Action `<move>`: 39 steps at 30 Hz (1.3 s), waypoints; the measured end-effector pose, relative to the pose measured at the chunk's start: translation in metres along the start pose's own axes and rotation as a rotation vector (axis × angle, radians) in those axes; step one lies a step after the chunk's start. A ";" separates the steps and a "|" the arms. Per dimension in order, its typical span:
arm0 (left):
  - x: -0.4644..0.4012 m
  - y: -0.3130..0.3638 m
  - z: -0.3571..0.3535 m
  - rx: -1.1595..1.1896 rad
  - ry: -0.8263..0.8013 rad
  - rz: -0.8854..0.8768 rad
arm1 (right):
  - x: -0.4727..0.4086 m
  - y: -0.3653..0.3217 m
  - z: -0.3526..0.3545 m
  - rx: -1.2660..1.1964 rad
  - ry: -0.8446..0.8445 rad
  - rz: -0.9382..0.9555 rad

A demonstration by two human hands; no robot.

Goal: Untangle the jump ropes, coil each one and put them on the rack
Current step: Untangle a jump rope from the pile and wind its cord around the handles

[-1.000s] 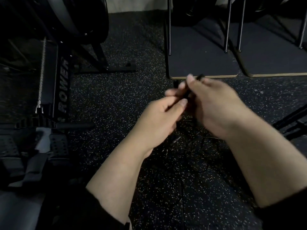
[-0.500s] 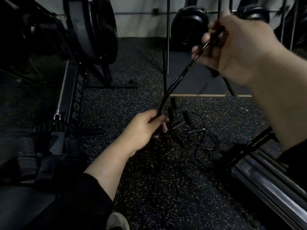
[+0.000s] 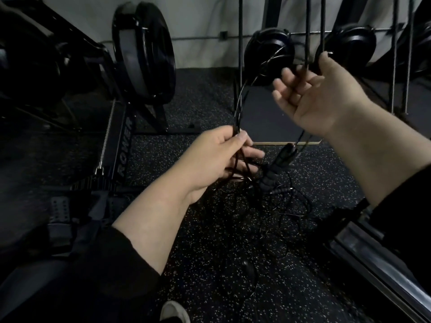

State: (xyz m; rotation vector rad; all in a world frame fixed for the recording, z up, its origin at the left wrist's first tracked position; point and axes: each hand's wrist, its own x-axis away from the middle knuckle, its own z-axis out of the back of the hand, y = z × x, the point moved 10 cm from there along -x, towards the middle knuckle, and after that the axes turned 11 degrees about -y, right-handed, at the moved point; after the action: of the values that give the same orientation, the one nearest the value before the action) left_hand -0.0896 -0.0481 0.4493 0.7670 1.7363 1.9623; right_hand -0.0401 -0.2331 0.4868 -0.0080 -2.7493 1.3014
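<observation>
Two bare hands over a dark speckled floor (image 3: 210, 264), dim light. Left hand (image 3: 217, 157) sits low at centre, thumb and fingers curled round a bunch of thin black rope strands (image 3: 239, 110), so that grip is closed on the ropes. From there the strands arc up and right toward the right hand (image 3: 317, 94). Right hand is raised, palm facing the camera, fingers loosely spread and slightly bent; strands pass by its fingertips and others hang down behind the wrist, but cannot tell whether this grip has actual hold of any. Below and between the hands dangle black handles (image 3: 277, 166), clustered together, ribbed ends pointing down. Rest of the ropes lie as a tangled heap (image 3: 279, 213) on the floor right under the handles, loops spreading toward the lower centre. Rower (image 3: 126, 145) stands at left, its flywheel (image 3: 144, 52) upright against the wall, footplate near the bottom left. Thin vertical metal bars (image 3: 240, 43) stand at the back behind the right hand, on a dark mat (image 3: 268, 122), with round black objects at their base. Metal rail (image 3: 382, 271) runs along the bottom right. Shoe tip (image 3: 175, 312) shows at the bottom edge. Both forearms bare, black sleeves at the elbows.
</observation>
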 end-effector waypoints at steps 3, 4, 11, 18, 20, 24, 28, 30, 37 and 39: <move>-0.003 0.012 0.006 0.075 0.022 -0.038 | 0.004 -0.001 -0.012 0.148 -0.062 0.020; -0.005 0.014 0.008 0.096 0.034 -0.047 | 0.009 0.001 -0.014 0.244 -0.063 0.034; -0.032 -0.014 0.024 0.199 0.202 0.000 | 0.069 0.058 -0.026 1.184 -0.211 -0.011; -0.035 -0.023 0.024 0.192 0.238 0.032 | 0.058 0.104 0.020 0.565 -0.088 -0.182; -0.033 -0.023 0.029 0.204 0.254 0.023 | 0.055 0.105 0.022 0.555 -0.127 -0.195; -0.032 -0.021 0.042 0.229 0.301 -0.006 | 0.056 0.106 0.008 0.575 -0.265 -0.203; -0.032 -0.023 0.042 0.138 0.246 0.017 | 0.049 0.102 0.004 0.518 -0.227 -0.146; -0.027 -0.024 0.047 0.006 0.287 0.001 | 0.045 0.096 0.009 0.410 -0.147 -0.107; 0.049 -0.006 0.056 -0.380 0.832 -0.504 | 0.031 0.074 0.013 0.164 -0.067 -0.056; 0.039 -0.027 0.044 -0.264 0.651 -0.422 | 0.029 0.069 0.012 0.121 -0.053 -0.053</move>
State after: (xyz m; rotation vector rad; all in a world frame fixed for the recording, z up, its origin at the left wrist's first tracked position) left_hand -0.0931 0.0137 0.4308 -0.3528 1.7098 2.1892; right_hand -0.0724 -0.1965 0.4285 0.1093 -2.6886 1.4712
